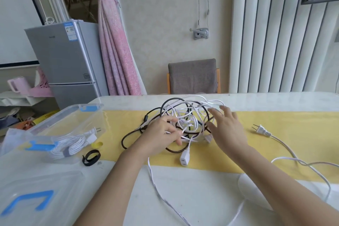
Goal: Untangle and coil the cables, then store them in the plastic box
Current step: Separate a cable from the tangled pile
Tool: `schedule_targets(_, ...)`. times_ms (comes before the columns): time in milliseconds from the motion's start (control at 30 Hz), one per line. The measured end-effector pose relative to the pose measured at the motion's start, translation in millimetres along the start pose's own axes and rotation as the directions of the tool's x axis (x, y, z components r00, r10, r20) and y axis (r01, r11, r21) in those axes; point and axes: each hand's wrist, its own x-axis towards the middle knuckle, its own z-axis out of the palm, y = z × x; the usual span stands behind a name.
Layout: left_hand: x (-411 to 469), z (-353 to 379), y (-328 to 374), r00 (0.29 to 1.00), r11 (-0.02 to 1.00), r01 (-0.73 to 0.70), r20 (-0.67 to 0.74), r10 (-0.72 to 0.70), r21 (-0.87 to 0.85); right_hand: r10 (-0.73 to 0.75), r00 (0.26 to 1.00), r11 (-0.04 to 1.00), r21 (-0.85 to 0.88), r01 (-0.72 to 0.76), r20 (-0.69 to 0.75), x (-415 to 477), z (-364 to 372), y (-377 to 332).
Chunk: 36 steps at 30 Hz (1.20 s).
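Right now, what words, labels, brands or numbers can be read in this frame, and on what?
No text reads clearly.
Blue and white sticker, top corner of the fridge door: print too small.
Brand mark on the same door: blurred.
Grey sticker, lower corner of that door: blurred.

A tangled heap of white and black cables (185,121) is lying in the middle of the white surface (192,189), on a yellow cloth strip (302,130). Left of it a clear plastic box (60,124) is standing, with a coiled white cable (71,146) lying in it. A black strap loop (91,157) is lying just beside the box, at its near right corner. A white two-pin plug (261,130) is lying right of the heap, apart from it. The left hand (163,134) is gripping strands at the heap's left side, and the right hand (227,130) is reaching at its right side.
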Motion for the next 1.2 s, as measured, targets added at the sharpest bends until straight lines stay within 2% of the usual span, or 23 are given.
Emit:
schedule_targets(100, -3.6, -6.8, 5.0, 0.985, 0.998, 0.022, 0.173, -0.012, -0.055, 0.183, 0.982, 0.928, 0.320, -0.188, 0.045, 9.4, 3.5, 17.0)
schedule_targets(167, -5.5, -8.9, 6.4, 0.975, 0.998, 0.042, 0.221, -0.029, -0.053, 0.233, 0.972, 0.870, 0.441, -0.222, 0.029, 14.7, 1.2, 21.3)
schedule_targets(300, -6.9, -6.0, 7.3, 0.966, 0.998, 0.055, 0.253, -0.046, -0.028, 0.187, 0.957, 0.881, 0.469, -0.064, -0.221, 9.0, -11.6, 8.9)
schedule_targets(367, -6.7, -3.1, 7.8, 0.962, 0.998, 0.052, 0.269, -0.045, -0.020, 0.106, 0.966, 0.845, 0.534, 0.037, -0.235, 4.5, -20.0, -4.0)
schedule_targets(433, -6.4, -0.2, 9.3, 0.958, 0.999, 0.045, 0.284, -0.039, -0.013, 0.025, 0.998, 0.794, 0.608, 0.014, -0.056, 0.5, -30.3, -20.2)
schedule_targets(467, -6.5, 1.0, 10.9, 0.957, 0.999, 0.042, 0.286, -0.037, -0.011, -0.018, 0.994, 0.770, 0.635, -0.053, 0.104, -0.5, -34.9, -26.5)
schedule_targets(500, -6.3, 2.4, 12.3, 0.957, 0.999, 0.043, 0.287, -0.037, -0.016, -0.068, 0.953, 0.751, 0.645, -0.145, 0.294, -1.9, -38.9, -30.8)
schedule_targets(567, -5.8, 4.4, 14.9, 0.959, 0.998, 0.043, 0.283, -0.030, -0.038, -0.143, 0.783, 0.779, 0.556, -0.288, 0.606, -5.3, -42.4, -37.1)
schedule_targets(600, -5.3, 6.1, 16.3, 0.959, 0.998, 0.042, 0.282, -0.025, -0.056, -0.134, 0.727, 0.809, 0.498, -0.311, 0.673, -6.9, -41.9, -38.5)
schedule_targets(633, -4.8, 7.3, 16.8, 0.962, 0.996, 0.041, 0.273, -0.018, -0.078, -0.097, 0.723, 0.827, 0.460, -0.323, 0.684, -7.6, -39.8, -40.1)
schedule_targets(700, -3.5, 10.0, 19.4, 0.970, 0.994, 0.022, 0.243, 0.005, -0.108, 0.005, 0.796, 0.825, 0.447, -0.345, 0.605, -6.5, -33.9, -41.4)
schedule_targets(767, -2.4, 11.8, 20.8, 0.977, 0.996, -0.003, 0.214, 0.021, -0.084, 0.059, 0.861, 0.868, 0.400, -0.295, 0.506, -5.9, -26.7, -41.3)
schedule_targets(900, -2.0, 17.2, 17.4, 0.963, 0.996, 0.038, 0.269, -0.015, -0.082, 0.129, 0.897, 0.957, 0.183, -0.224, 0.423, -3.2, -18.0, -39.9)
schedule_targets(933, -0.6, 18.4, 15.7, 0.974, 0.995, 0.041, 0.224, -0.020, -0.088, 0.152, 0.889, 0.967, 0.120, -0.223, 0.432, -0.2, -15.5, -38.5)
schedule_targets(1000, 4.3, 18.8, 12.7, 0.999, 0.995, 0.038, 0.009, -0.037, -0.095, 0.173, 0.859, 0.974, 0.048, -0.223, 0.482, 5.0, -13.4, -36.1)
schedule_targets(1067, 7.3, 17.4, 12.0, 0.978, 0.987, 0.011, -0.202, -0.043, -0.158, 0.152, 0.845, 0.962, 0.119, -0.245, 0.513, 8.9, -12.1, -28.4)
schedule_targets(1133, 11.0, 17.7, 12.3, 0.969, 0.979, -0.035, -0.246, -0.016, -0.202, 0.127, 0.846, 0.928, 0.239, -0.285, 0.518, 6.4, -14.7, -20.5)
schedule_targets(1200, 16.2, 21.7, 13.4, 0.977, 0.991, -0.060, -0.212, 0.034, -0.119, 0.087, 0.845, 0.911, 0.302, -0.282, 0.527, 1.8, -18.5, -13.8)
